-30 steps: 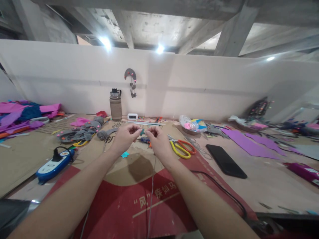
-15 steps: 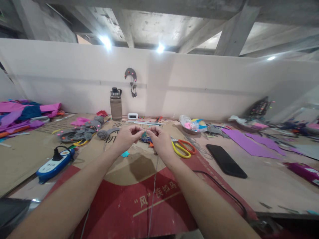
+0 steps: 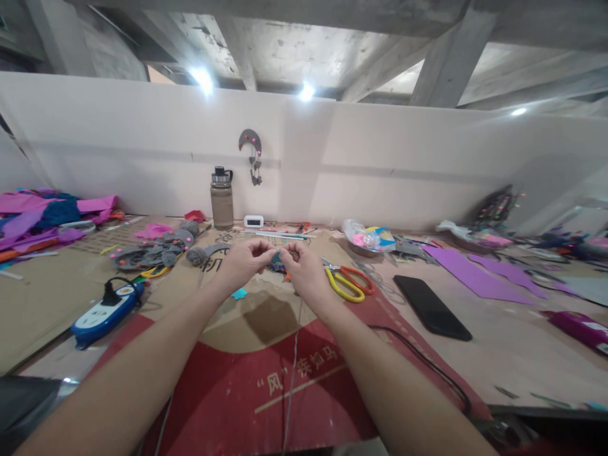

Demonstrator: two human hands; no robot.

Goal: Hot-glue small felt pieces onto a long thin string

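Note:
My left hand (image 3: 241, 261) and my right hand (image 3: 303, 269) are held together above the cardboard-covered table (image 3: 498, 342), fingers curled in a pinch. Between the fingertips sits a small teal piece (image 3: 275, 256). A thin wire or thread (image 3: 293, 354) hangs down from under my right hand toward me. Both forearms reach in from the bottom of the view. Yellow and orange scissors (image 3: 348, 281) lie just right of my right hand. A small teal scrap (image 3: 239, 294) lies on the table below my left hand.
A black phone (image 3: 431, 308) lies to the right, a blue-white power strip (image 3: 103, 311) to the left. Grey felt pieces (image 3: 156, 253), a water bottle (image 3: 221, 199), a small white clock (image 3: 253, 221), purple sheets (image 3: 479, 271) and pink-purple fabric (image 3: 42, 218) lie around. A black cable (image 3: 427, 364) runs right.
Both hands stay pinched on the teal piece and have shifted only slightly. The hanging thread swings a little to the right.

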